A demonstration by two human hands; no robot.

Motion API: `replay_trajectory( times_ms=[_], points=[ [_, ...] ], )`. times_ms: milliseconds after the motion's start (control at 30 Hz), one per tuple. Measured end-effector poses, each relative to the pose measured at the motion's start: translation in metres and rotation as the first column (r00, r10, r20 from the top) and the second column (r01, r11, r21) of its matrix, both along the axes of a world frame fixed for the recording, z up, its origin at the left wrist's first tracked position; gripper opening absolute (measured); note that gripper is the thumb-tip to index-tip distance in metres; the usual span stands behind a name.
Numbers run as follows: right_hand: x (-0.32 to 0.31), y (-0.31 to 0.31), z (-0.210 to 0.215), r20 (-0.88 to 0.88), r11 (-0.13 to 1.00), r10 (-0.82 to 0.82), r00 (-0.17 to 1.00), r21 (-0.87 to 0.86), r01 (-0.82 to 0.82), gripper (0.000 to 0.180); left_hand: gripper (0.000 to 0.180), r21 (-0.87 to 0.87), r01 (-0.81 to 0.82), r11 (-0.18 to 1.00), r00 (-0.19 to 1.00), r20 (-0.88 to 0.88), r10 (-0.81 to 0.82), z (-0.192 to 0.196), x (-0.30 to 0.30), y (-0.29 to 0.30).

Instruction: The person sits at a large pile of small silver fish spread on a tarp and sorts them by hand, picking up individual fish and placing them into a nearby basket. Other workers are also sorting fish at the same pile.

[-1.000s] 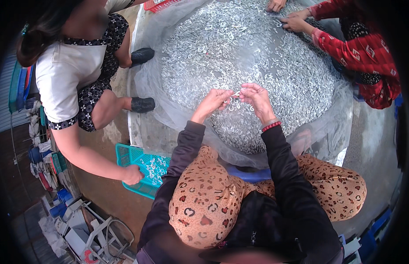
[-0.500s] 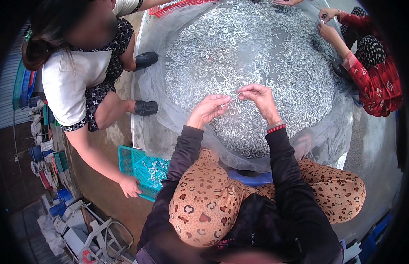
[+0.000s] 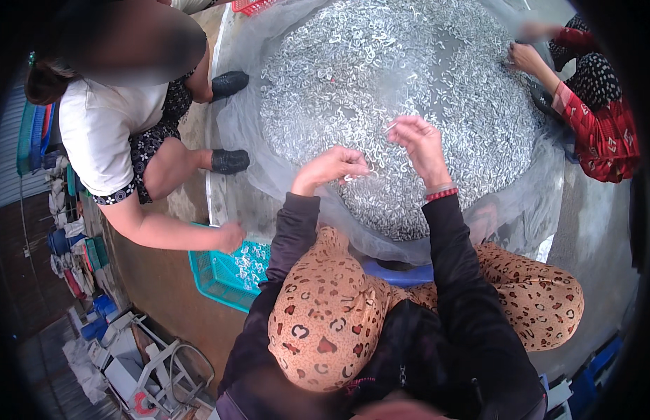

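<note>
Silvery metal hooks [image 3: 381, 77], small and bent, lie heaped in a broad round mound on a clear plastic sheet [image 3: 241, 133] that fills the view from ten o'clock round to two o'clock. Both of the person's hands hover over the mound's near edge. The left hand [image 3: 330, 168], just left of centre, has its fingers curled loosely inward, pinching at a few hooks near its fingertips. The right hand [image 3: 421, 143], at about one o'clock from it and close beside, is half closed with a single thin hook nipped between thumb and forefinger. A red beaded bracelet [image 3: 441, 194] circles the right wrist. At seven o'clock a teal plastic basket [image 3: 216, 276] holds more hooks; a co-worker's hand [image 3: 230, 236] rests on its rim. Another co-worker's hand [image 3: 526, 57] works the pile at two o'clock.
</note>
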State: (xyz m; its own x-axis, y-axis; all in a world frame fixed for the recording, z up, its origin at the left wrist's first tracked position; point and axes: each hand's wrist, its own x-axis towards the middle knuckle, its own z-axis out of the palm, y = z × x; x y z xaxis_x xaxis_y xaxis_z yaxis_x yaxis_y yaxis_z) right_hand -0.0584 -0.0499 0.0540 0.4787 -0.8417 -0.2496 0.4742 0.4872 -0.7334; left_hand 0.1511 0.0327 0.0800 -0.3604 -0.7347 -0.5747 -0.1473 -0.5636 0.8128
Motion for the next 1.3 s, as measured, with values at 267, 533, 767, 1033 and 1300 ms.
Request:
replay_trajectory(
  times_ms=[267,533,767,1033,1300],
  points=[
    [-0.007,-0.002,-0.028,-0.025,0.956,0.179,0.983,0.238,-0.168,0.019,0.013,0.119,-0.501,0.857,0.539,-0.732,0.417,-0.009,0.029,0.024],
    [0.051,0.042,-0.084,-0.963,0.732,-0.146,0.226,-0.259,-0.63,0.027,0.023,0.272,-0.572,0.774,0.466,-0.669,0.58,-0.045,0.028,0.006],
    [0.028,0.006,-0.054,-0.856,0.762,0.038,0.516,-0.31,-0.569,0.034,0.032,-0.443,-0.214,0.871,0.847,0.36,0.391,-0.06,0.01,-0.006],
    [0.012,-0.008,-0.011,-0.675,0.874,0.155,0.721,-0.247,-0.419,0.033,0.032,-0.367,-0.233,0.901,0.895,0.282,0.346,-0.038,-0.006,-0.008],
    [0.013,-0.003,-0.011,-0.312,0.994,0.097,0.945,0.085,-0.074,0.021,0.029,-0.378,-0.23,0.897,0.913,0.234,0.333,-0.009,-0.016,-0.007]
  ],
)
